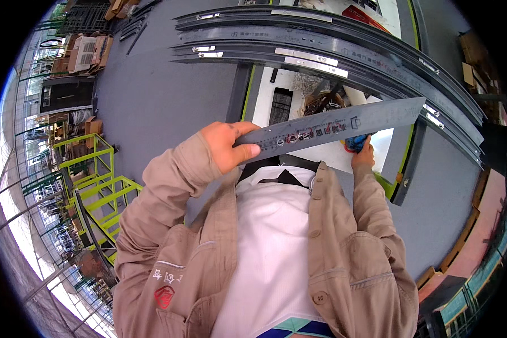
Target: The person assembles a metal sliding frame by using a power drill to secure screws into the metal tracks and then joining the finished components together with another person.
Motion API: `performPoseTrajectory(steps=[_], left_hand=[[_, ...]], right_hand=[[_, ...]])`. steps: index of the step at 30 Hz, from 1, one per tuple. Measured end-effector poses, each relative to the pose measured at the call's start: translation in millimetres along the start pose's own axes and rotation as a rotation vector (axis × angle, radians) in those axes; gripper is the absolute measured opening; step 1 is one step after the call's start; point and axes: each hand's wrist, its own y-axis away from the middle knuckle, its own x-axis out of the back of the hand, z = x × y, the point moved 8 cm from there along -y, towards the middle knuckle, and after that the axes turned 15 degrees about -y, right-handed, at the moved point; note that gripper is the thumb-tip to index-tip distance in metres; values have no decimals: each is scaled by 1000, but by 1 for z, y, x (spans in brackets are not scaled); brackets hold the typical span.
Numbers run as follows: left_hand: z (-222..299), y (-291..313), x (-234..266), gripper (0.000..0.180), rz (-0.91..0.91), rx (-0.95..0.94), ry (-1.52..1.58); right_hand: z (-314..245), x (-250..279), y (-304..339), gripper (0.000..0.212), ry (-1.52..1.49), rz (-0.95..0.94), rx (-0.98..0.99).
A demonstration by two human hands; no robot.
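Note:
My left hand (pixel 225 147) grips the left end of a long grey metal profile (pixel 315 134), thumb on its near face and fingers over the upper edge. The profile slants up to the right in front of my chest, with printed markings along its face. Below its right half, my right hand (pixel 364 156) is closed around a blue tool with a bit of red (pixel 355 143). The profile covers part of this tool, so its exact kind is unclear.
Several long grey profiles (pixel 253 36) with bright metal fittings lie across the white-topped bench (pixel 321 155). A black tray (pixel 280 106) and a container of small parts (pixel 323 102) sit on it. Yellow-green frames (pixel 90 163) stand at left; cardboard boxes (pixel 90 53) are farther back.

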Motion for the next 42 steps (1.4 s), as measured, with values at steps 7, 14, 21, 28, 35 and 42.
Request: performPoseTrajectory(steps=[7, 14, 21, 28, 35, 42], left_hand=[[8, -6, -23, 45, 39, 8, 58], [30, -29, -23, 44, 76, -86, 27], [37, -36, -22, 45, 68, -73, 25], [39, -40, -24, 45, 101, -119, 53], [51, -41, -33, 42, 28, -105, 26], [65, -33, -46, 40, 89, -59, -350]], right_hand=[[-153, 144, 121, 27, -791, -437, 508], [-264, 228, 247, 62, -274, -53, 1221], [-260, 238, 251, 69, -68, 47, 1266], [-226, 279, 233, 64, -213, 299, 967], [-248, 267, 262, 40, -286, 110, 1246], [-228, 277, 236, 44, -244, 160, 1167]])
